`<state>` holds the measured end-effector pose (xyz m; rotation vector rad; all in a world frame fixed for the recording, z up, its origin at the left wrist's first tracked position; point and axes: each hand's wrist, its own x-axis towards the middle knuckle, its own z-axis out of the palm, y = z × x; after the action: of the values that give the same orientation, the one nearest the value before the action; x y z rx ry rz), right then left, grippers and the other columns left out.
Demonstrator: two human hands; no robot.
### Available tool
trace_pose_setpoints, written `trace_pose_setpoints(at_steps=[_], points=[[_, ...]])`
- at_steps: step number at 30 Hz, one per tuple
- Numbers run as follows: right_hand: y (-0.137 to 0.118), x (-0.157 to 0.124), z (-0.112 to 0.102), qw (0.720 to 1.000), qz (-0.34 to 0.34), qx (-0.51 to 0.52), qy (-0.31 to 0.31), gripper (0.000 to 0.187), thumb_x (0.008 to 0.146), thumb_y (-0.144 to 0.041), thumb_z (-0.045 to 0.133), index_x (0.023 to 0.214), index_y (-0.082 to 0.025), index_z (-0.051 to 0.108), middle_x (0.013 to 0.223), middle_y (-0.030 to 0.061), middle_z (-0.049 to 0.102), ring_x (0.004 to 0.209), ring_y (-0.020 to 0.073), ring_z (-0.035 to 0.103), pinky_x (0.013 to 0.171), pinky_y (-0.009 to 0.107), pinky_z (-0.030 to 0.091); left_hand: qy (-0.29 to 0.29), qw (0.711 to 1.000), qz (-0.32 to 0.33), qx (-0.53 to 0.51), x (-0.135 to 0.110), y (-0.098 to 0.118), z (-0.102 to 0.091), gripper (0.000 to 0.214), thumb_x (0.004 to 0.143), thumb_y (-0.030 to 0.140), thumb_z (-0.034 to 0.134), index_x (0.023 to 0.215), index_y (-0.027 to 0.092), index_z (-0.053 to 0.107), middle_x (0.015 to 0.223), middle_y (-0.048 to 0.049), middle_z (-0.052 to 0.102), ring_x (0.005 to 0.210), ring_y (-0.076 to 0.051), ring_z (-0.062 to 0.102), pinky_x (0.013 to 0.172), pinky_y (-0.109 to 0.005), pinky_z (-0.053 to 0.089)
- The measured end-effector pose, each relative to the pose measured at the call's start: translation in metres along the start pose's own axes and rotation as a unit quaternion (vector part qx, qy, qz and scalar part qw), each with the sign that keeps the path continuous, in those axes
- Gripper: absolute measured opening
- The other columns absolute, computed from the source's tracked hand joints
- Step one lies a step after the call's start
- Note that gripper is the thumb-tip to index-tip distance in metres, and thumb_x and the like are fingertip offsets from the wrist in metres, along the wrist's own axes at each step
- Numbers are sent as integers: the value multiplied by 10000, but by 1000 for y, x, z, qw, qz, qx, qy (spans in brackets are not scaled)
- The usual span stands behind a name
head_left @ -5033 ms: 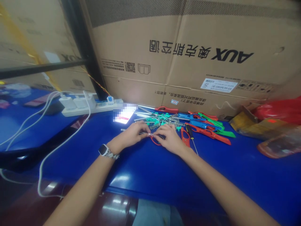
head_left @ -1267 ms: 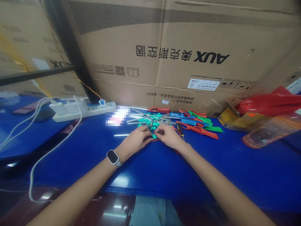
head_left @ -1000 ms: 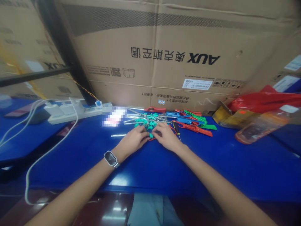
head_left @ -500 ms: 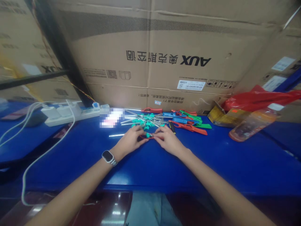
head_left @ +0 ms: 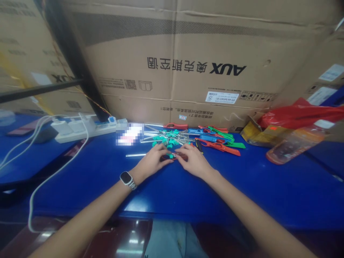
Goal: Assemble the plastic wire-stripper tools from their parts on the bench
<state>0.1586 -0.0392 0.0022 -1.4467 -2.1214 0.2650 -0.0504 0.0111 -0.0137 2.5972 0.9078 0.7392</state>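
On the blue table, a red long-nosed lighter (head_left: 135, 155) lies between my hands, its metal tube sticking out to the left. My left hand (head_left: 153, 159), with a watch on the wrist, closes its fingers and thumb around the lighter near the tube. My right hand (head_left: 195, 161) pinches at the handle end, beside a green plastic piece (head_left: 171, 156). Fingers cover most of the handle. Just beyond them is a pile of green plastic pieces (head_left: 172, 134) and metal tubes. A dark-and-yellow handle (head_left: 198, 145) shows by my right knuckles.
Red, blue and green lighter bodies (head_left: 221, 146) lie at the back right. Farther right are a tilted drink bottle (head_left: 295, 145), a yellow carton (head_left: 258, 133) and a red bag (head_left: 298, 113). A white power strip (head_left: 77, 134) with cables sits left. A large cardboard box (head_left: 172, 43) stands behind.
The view has shifted slightly, so the scene sits a little farther right. Both hands stay at the lighter, with small finger movements, and more of the right-hand fingers cover the handle.
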Motion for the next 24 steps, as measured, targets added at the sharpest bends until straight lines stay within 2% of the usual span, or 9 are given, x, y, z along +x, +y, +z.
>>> trace_pose_setpoints(at_steps=[5,9,13,20,24], points=[[-1,14,0,998,-37,-43,-42,237,949,-256,562,1067,-241,768,993,48,624,775,150,592,767,326,435,7,1000,-19,-6,-1,-1,2,281,890,391,673,1076,185,722,1046,-99,612,949,-241,590,871,-404,510],[2,15,4,996,-42,-65,-47,237,958,-254,553,976,-249,789,974,48,595,773,147,556,757,322,389,-10,998,-7,60,-1,5,-2,310,904,401,651,1128,200,726,987,-95,613,917,-247,570,825,-405,490],[2,12,5,996,-31,-72,-45,244,972,-277,545,987,-256,787,991,50,592,798,151,553,772,322,376,-35,991,3,129,0,12,-7,308,924,403,622,1115,184,725,907,-86,627,912,-261,562,818,-409,460],[-4,10,7,999,-16,-49,-13,258,968,-229,536,1061,-265,773,1021,57,593,840,163,582,789,321,401,-13,987,-5,161,2,8,-4,277,940,400,601,1122,199,659,1047,-79,655,1011,-269,581,870,-398,437],[-3,11,2,999,6,-21,24,254,958,-218,547,1081,-243,768,1049,58,607,780,145,588,783,315,430,-21,985,6,173,6,7,-7,263,930,404,612,1086,195,645,1054,-80,647,1035,-275,587,892,-401,435]])
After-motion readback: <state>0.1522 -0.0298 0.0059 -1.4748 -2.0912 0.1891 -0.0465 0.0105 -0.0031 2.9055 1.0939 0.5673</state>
